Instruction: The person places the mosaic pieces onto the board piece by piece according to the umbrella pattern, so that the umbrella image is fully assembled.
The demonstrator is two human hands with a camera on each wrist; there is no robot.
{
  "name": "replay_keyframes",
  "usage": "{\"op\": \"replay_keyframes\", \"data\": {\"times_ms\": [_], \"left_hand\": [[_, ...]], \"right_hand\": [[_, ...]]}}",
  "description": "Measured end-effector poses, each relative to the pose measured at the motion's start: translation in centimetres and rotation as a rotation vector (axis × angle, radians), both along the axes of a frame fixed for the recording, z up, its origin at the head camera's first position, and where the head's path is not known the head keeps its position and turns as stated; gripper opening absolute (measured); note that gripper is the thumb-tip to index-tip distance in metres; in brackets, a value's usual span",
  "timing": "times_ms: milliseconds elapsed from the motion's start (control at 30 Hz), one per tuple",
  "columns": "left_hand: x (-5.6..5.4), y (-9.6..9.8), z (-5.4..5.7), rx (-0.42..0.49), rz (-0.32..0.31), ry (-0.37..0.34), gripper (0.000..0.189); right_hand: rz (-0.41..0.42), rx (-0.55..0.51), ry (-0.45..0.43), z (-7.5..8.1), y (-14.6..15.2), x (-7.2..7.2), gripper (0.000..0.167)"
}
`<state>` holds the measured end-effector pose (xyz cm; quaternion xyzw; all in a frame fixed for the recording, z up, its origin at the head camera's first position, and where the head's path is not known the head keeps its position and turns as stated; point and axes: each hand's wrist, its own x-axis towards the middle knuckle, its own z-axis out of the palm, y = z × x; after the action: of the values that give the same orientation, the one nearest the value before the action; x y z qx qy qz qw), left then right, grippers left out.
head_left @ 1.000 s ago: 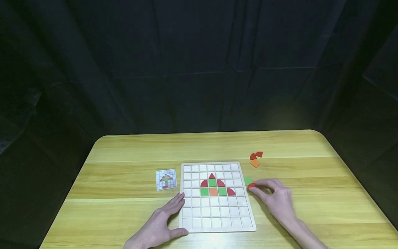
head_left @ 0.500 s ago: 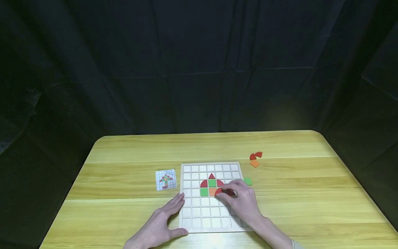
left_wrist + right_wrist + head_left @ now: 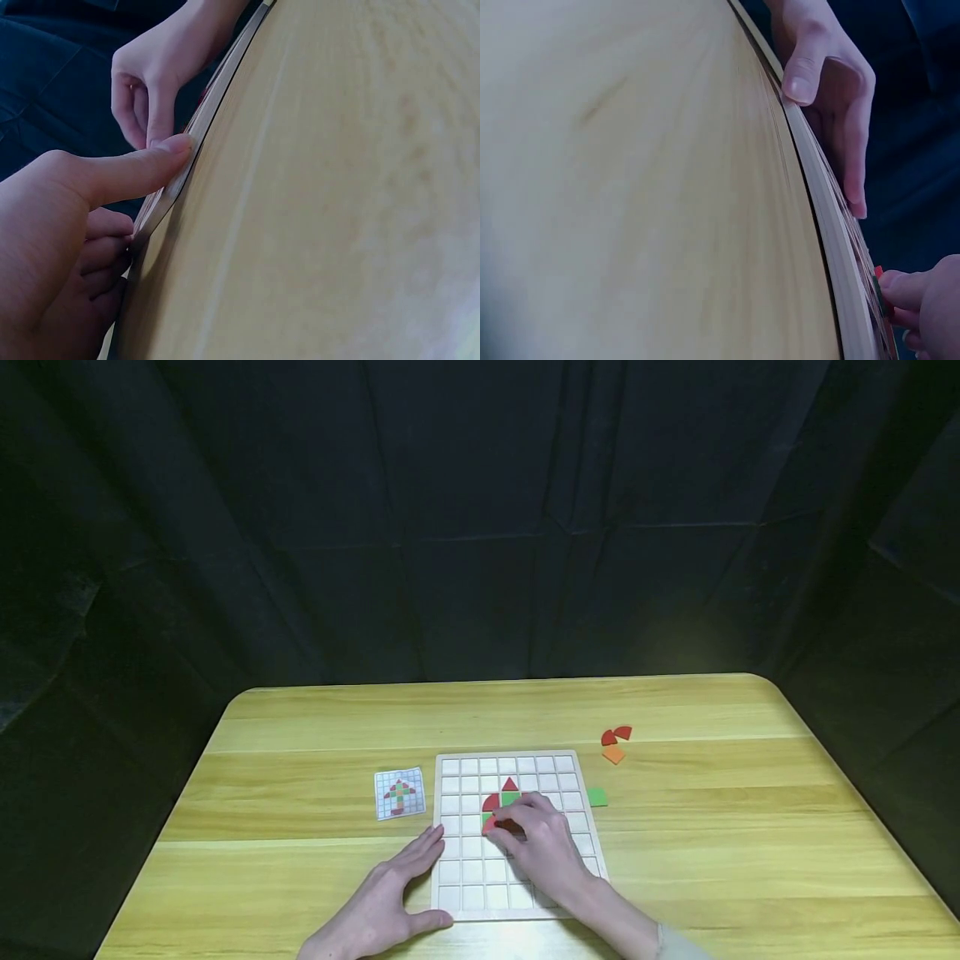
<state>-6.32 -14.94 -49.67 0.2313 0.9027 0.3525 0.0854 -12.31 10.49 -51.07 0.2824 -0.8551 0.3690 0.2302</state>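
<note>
My right hand (image 3: 542, 843) pinches a red quarter-circle tile (image 3: 490, 825) between thumb and fingertips, low over the white gridded board (image 3: 495, 896). The tile overlaps a green square in the board's middle. Behind the fingers sit a red triangle (image 3: 510, 784), a green square (image 3: 508, 797) and another red quarter-circle (image 3: 491, 802); the hand hides the tiles to their right. My left hand (image 3: 382, 893) lies spread at the board's left side, fingers along its edge and thumb at the near corner. In the left wrist view, that thumb (image 3: 169, 146) rests on the rim.
A small pattern card (image 3: 399, 793) printed with a coloured arrow-like figure lies left of the board. A green tile (image 3: 597, 797) lies just off the right edge. Two red quarter-circles (image 3: 609, 737) and an orange tile (image 3: 613, 754) lie farther back. A dark curtain (image 3: 480, 527) hangs behind the table.
My right hand has carried the red quarter-circle from beside the green tile right of the board, leftward across the board to its middle. My left hand has stayed in place.
</note>
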Motion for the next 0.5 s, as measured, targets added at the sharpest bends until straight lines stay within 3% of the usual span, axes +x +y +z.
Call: {"op": "replay_keyframes", "data": {"times_ms": [167,333,500], "left_hand": [[0.0,0.0,0.0,0.011,0.002,-0.002,0.09],[0.0,0.0,-0.1,0.008,-0.003,0.024,0.09],[0.0,0.0,-0.1,0.01,0.0,0.004,0.09]], "right_hand": [[0.023,0.015,-0.033,0.1,-0.8,-0.1,0.015],[0.048,0.03,-0.009,0.1,-1.5,-0.4,0.015],[0.06,0.026,-0.006,0.0,-1.9,-0.5,0.015]]}}
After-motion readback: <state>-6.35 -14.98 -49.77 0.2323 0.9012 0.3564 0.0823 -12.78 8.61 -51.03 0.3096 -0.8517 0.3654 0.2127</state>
